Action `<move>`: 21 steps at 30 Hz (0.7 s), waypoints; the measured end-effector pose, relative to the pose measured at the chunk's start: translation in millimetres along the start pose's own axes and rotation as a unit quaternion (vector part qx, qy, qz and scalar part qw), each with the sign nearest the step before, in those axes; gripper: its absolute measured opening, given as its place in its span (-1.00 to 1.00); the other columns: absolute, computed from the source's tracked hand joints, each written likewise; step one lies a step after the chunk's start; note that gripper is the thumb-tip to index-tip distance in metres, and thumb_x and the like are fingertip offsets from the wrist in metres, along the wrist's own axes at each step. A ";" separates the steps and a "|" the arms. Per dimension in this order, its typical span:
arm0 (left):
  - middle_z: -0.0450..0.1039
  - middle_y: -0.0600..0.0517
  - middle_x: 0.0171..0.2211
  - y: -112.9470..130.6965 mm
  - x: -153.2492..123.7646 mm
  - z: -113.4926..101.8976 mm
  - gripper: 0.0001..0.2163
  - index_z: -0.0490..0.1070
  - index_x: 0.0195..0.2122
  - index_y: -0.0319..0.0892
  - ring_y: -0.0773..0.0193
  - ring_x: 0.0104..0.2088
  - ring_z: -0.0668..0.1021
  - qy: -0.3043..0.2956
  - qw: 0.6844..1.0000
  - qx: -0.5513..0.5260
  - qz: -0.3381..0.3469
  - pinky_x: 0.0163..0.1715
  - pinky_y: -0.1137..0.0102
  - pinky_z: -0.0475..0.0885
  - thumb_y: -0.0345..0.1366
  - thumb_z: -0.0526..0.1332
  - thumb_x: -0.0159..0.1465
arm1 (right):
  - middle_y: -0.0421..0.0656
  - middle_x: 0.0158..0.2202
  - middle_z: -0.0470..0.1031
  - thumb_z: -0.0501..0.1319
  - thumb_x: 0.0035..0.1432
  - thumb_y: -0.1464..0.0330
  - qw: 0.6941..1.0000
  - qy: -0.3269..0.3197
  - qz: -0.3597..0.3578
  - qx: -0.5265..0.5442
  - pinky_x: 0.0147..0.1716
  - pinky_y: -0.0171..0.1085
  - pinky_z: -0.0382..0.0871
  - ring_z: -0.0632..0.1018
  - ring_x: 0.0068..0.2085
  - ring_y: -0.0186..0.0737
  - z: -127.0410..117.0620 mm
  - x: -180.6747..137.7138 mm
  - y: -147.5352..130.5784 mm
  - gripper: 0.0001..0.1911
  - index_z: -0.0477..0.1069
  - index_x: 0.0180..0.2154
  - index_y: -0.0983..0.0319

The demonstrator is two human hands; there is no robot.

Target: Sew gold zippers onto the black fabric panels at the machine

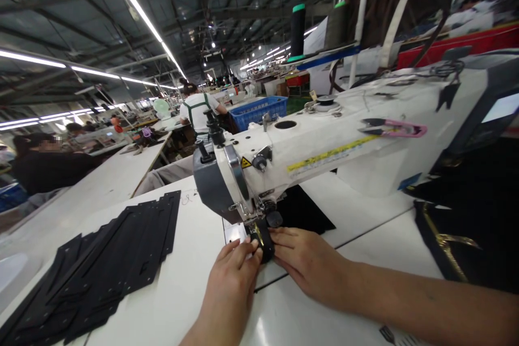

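Note:
My left hand [232,281] and my right hand [308,262] rest on the white table and together press a small black strap piece [265,246] under the needle of the white sewing machine [324,154]. The left fingertips pinch the piece from the left side. From the right, the fingers of my right hand lie flat against it. A larger black fabric piece [304,211] lies behind the needle, under the machine's arm.
A fanned stack of several black cut pieces [105,265] lies at the left of the table [182,281]. Pink thread snips [391,128] sit on top of the machine. Black material with gold trim [458,227] is at right. Other workers sit at benches behind, beside a blue crate [259,110].

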State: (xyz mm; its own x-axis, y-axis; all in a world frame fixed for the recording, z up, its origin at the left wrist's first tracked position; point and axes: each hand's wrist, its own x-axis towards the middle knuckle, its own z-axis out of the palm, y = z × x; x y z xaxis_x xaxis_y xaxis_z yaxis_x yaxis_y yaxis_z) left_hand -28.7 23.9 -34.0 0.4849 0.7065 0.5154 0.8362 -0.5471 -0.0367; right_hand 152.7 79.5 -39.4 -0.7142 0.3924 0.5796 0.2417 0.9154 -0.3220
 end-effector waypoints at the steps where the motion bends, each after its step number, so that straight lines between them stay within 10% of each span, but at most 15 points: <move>1: 0.49 -0.06 -0.27 0.3 -0.4 -0.2 -0.80 0.42 -0.22 -0.19 0.23 -0.24 0.54 0.006 1.000 -0.002 -0.008 -0.16 0.24 0.45 -0.47 0.02 0.26 | -0.03 -0.17 0.46 -0.01 0.15 0.57 1.000 -0.007 0.005 -0.003 0.01 -0.20 0.29 0.43 -0.08 -0.18 -0.4 -0.8 -0.5 -0.69 0.40 -0.12 0.32; 21: 0.41 -0.05 -0.38 -4.2 9.3 2.0 -0.80 0.39 -0.26 -0.23 0.23 -0.37 0.48 0.009 0.998 0.054 0.011 -0.27 0.28 0.44 -0.46 -0.03 0.28 | 0.02 -0.16 0.44 -0.03 0.13 0.58 0.999 -0.035 -0.014 -0.010 -0.01 -0.17 0.29 0.42 -0.08 -0.15 -1.3 7.1 7.3 -0.66 0.40 -0.12 0.34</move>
State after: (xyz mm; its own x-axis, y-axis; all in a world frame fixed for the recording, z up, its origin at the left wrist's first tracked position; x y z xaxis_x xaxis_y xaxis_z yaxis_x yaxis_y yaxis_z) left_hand -27.2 33.7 -30.8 0.5004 0.6858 0.5285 0.8483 -0.5103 -0.1409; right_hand 150.3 89.1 -36.6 -0.7644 0.3604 0.5347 0.2334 0.9276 -0.2916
